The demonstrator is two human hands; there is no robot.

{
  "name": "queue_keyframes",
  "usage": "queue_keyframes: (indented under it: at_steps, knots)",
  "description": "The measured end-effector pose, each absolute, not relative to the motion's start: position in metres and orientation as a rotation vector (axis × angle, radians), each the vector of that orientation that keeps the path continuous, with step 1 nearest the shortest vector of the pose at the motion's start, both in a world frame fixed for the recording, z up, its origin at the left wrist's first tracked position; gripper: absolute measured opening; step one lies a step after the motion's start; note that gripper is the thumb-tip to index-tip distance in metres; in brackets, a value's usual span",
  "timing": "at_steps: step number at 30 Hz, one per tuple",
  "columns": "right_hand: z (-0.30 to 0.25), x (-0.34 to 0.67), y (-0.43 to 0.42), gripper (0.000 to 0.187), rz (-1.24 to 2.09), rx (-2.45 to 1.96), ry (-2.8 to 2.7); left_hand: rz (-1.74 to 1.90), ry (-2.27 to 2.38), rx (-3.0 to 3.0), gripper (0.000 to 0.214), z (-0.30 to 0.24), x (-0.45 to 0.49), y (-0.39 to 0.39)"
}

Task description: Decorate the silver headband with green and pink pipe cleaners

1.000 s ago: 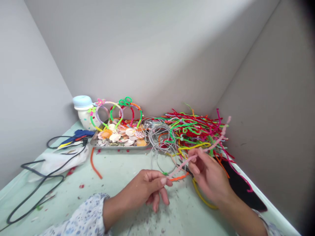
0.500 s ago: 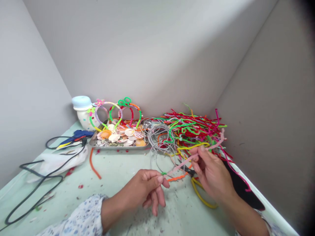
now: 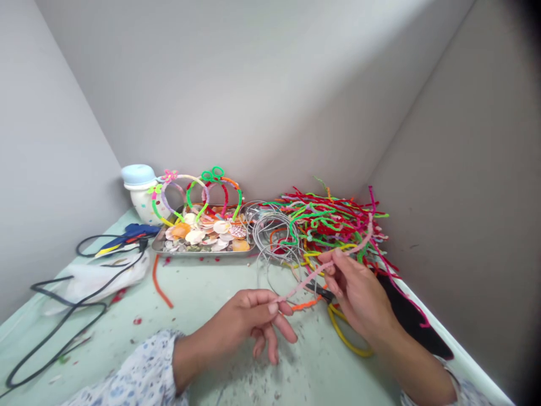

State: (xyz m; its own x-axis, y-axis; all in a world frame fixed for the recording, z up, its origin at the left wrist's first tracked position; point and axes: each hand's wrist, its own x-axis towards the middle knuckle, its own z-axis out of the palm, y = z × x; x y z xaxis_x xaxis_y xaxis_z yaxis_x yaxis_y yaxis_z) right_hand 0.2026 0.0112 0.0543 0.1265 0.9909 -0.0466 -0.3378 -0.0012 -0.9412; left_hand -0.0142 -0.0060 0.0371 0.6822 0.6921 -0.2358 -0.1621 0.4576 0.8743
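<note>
Your left hand (image 3: pixel 240 318) sat low in the centre of the frame. Its thumb and forefinger were pressed together on the near end of the pink pipe cleaner (image 3: pixel 305 283), and the other fingers hung loose. Your right hand (image 3: pixel 359 293), right of centre, pinched the same pipe cleaner further along between thumb and fingertips. The strand ran taut between the two grips, above the desk (image 3: pixel 203 293). Its free end rose up and to the right over the pile of loose pipe cleaners (image 3: pixel 333 220).

A thin wire ring (image 3: pixel 259 269) came down to the left-hand pinch. Whether that grip also held the ring could not be told.

Progress, as a judgement: only the near end of the pink strand appeared to be started at the ring. No wound turns showed, and nearly the whole length was free, so most of the covering was not yet done. Two covered hoops (image 3: pixel 220 180), with pipe-cleaner flowers, stood finished left of centre.

Containers:
- The shallow metal tray (image 3: pixel 203 252) held seashells (image 3: pixel 211 231) in white, orange and pink, heaped across it. The two hoops stood upright at its back.
- The white jar (image 3: pixel 139 200) with a pale blue lid stood just beside the tray, at its upper left. The lid was on and the contents were hidden.

Bare wire rings (image 3: pixel 270 231) were stacked between the tray and the pile. A glue gun (image 3: pixel 127 234) and its black cable (image 3: pixel 63 321) lay at the left of the frame.
</note>
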Motion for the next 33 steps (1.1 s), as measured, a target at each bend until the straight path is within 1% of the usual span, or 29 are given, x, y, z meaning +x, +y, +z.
queue_keyframes:
  at_steps: [7, 15, 21, 24, 27, 30, 33]
  knots:
    - [0.055, 0.204, 0.012, 0.028, 1.251, -1.016, -0.842, 0.522, 0.734, 1.117, 0.037, 0.029, -0.012, -0.007]
    - [0.057, 0.205, 0.011, 0.028, 1.286, -1.001, -0.819, 0.447, 0.727, 1.245, 0.040, 0.027, -0.013, -0.014]
    - [0.054, 0.210, 0.017, 0.028, 1.406, -0.965, -0.864, 0.471, 0.773, 1.196, 0.041, 0.026, -0.011, -0.010]
    - [0.059, 0.217, 0.022, 0.032, 1.434, -0.876, -0.789, 0.489, 0.775, 1.180, 0.041, 0.026, -0.010, -0.009]
    - [0.067, 0.228, 0.028, 0.037, 1.392, -0.814, -0.699, 0.489, 0.777, 1.164, 0.040, 0.026, -0.011, -0.008]
    - [0.073, 0.241, 0.035, 0.033, 1.305, -0.784, -0.670, 0.467, 0.754, 1.148, 0.042, 0.023, -0.012, -0.008]
    - [0.074, 0.251, 0.041, 0.025, 1.231, -0.750, -0.627, 0.437, 0.750, 1.149, 0.044, 0.020, -0.012, -0.009]
